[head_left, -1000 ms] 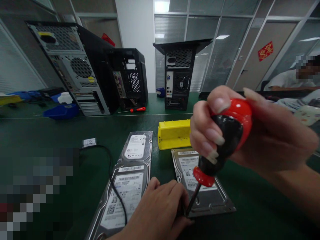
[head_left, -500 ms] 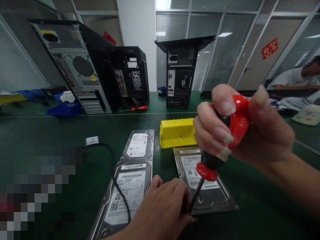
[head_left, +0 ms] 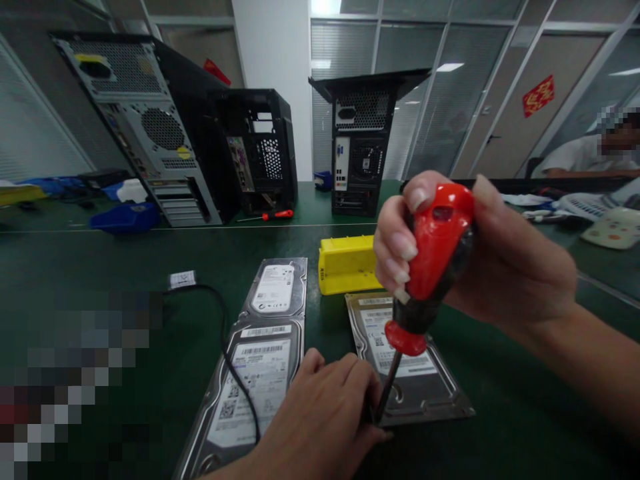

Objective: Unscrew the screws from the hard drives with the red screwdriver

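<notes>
My right hand (head_left: 480,253) grips the red and black handle of a screwdriver (head_left: 435,260). Its shaft slants down to the near left corner of a hard drive cover (head_left: 435,383) bearing a white label. Closed fingers of my left hand (head_left: 330,400) press at the shaft's lower end by that corner; what they pinch there is hidden. To the left of this hand lies another labelled hard drive (head_left: 263,373), with a third hard drive (head_left: 280,287) behind it. A black cable (head_left: 227,360) runs across the nearer of these two.
Behind the right drive stands a yellow bin (head_left: 347,265). Computer cases (head_left: 360,147) line the back of the green table, with a second red screwdriver (head_left: 277,215) near them. A blue bin (head_left: 125,217) sits at the back left. A person (head_left: 575,157) sits at far right.
My right hand has shifted slightly left and turned the screwdriver handle, fingers opening a little around it. My left hand stays in place at the tip.
</notes>
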### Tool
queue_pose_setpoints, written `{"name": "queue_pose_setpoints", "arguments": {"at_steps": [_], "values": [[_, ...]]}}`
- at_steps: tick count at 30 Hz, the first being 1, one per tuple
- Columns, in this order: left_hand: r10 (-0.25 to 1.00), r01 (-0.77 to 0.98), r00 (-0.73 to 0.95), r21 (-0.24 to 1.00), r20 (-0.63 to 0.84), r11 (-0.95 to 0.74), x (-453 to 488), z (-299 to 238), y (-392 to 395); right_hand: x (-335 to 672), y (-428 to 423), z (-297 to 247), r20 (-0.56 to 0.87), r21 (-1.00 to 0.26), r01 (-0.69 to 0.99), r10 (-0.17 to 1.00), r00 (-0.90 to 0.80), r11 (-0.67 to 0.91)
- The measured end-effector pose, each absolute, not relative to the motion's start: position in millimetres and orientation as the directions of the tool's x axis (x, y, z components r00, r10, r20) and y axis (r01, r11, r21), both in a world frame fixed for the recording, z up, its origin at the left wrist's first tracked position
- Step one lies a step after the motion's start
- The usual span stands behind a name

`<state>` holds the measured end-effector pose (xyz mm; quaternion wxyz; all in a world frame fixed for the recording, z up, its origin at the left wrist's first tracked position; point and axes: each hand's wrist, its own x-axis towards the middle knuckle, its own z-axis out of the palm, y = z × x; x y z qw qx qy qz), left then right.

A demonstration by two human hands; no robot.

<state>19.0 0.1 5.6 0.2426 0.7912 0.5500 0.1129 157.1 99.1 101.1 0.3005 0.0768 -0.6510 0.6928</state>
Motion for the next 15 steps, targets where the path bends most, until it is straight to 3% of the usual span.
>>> {"name": "queue_pose_setpoints", "arguments": {"at_steps": [4,15], "values": [[0.922,0.808,0.376,0.519,-0.091,-0.279,18.0,5.0,0.9,154.8,98.0,100.6,0.509,-0.848,-0.526,0.372,-0.776,0.064],[0.925,0.819,0.366,0.506,-0.1,-0.269,18.4,4.1,1.3,152.5,94.8,99.6,0.481,-0.856,-0.517,0.352,-0.803,-0.01]]}}
